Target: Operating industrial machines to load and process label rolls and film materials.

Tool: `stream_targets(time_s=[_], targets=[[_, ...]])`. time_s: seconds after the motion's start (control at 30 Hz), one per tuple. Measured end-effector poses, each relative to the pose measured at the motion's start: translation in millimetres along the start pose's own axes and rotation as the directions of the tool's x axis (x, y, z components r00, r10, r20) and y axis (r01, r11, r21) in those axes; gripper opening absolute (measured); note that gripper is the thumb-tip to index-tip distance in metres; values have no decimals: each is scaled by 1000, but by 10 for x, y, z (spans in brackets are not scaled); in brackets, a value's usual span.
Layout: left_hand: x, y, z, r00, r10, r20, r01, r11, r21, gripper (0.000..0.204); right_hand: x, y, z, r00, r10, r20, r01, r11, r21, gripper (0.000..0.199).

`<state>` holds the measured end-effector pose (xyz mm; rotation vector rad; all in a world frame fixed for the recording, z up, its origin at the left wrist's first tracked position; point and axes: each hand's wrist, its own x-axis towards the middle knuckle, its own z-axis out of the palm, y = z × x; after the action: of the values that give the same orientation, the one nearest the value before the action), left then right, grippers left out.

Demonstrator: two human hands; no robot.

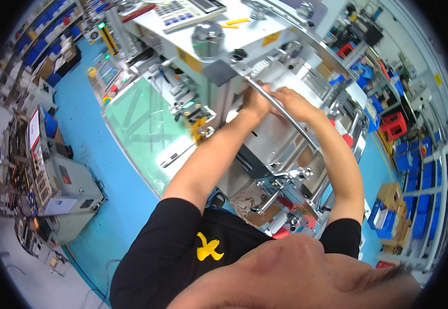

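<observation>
Both my hands reach into a grey metal machine (265,139) in front of me. My left hand (256,101) and my right hand (292,101) lie close together on a white sheet (291,77) inside the machine, just beyond a shiny metal rod (286,114) that crosses over them. The fingers press down on the sheet; whether they grip it is unclear. A round chrome knob (207,39) stands above my left hand.
A green-tinted clear guard panel (141,129) stands at the machine's left. A calculator (183,12) and yellow tool lie on top. A grey cabinet (64,185) sits on the blue floor at left. Red crate (393,125), blue bins and cardboard boxes (394,206) fill the right.
</observation>
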<state>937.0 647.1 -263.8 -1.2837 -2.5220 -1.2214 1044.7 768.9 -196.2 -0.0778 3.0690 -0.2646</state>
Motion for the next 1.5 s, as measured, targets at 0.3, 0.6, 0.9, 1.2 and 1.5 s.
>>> stream_targets(time_s=[0.3, 0.6, 0.9, 1.2, 1.5], targets=[[-400, 192, 138, 963, 149, -226, -127, 986, 109, 26, -614, -541, -701, 990, 111, -85, -109, 994, 21, 42], [-2212, -614, -2458, 562, 768, 308, -468, 602, -648, 40, -1487, -1879, -1238, 765, 551, -333, -417, 818, 395, 39], [-2942, -2509, -4604, 874, 346, 340, -208, 900, -382, 38, -130, -4472, 168, 791, 444, -422, 2, 687, 726, 30], [-3428, -3546, -5221, 767, 159, 622, -54, 981, -184, 44, 2368, -5758, 748, 993, 23, -115, 93, 444, 891, 24], [-2911, -4495, -4675, 474, 273, 837, -89, 961, -262, 38, 4920, -7821, 1583, 364, -926, 97, 440, 263, 858, 51]])
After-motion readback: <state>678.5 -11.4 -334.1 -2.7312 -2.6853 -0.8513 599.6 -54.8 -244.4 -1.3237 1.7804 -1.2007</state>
